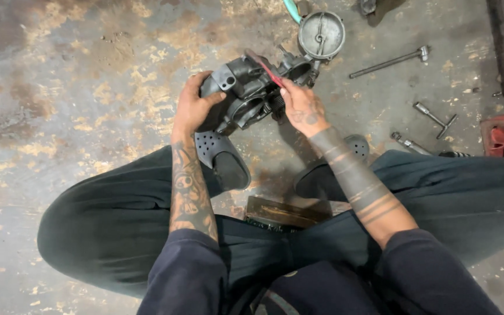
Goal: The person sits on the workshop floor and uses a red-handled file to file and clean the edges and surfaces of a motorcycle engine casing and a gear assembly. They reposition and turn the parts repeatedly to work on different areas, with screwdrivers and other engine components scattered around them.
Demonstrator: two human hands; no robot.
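- Right now, in the head view, we are sitting on the stained concrete floor [77,70] and gripping a dark metal engine casing [246,96] with our left hand [192,108], fingers curled shut around its left end.
- We are pinching a thin red-handled tool [266,69] in our right hand [303,108], fingers closed on its lower end; its long axis is slanting up and to the left, away from that hand and across the top of the casing.
- We are keeping the casing between both hands, its long axis running from the left hand up toward the right; the right hand is touching its right side.
- Just beyond the right hand a round metal cover [321,35] is lying, and farther right of it a T-handle wrench [436,119] and a long socket bar [387,62].
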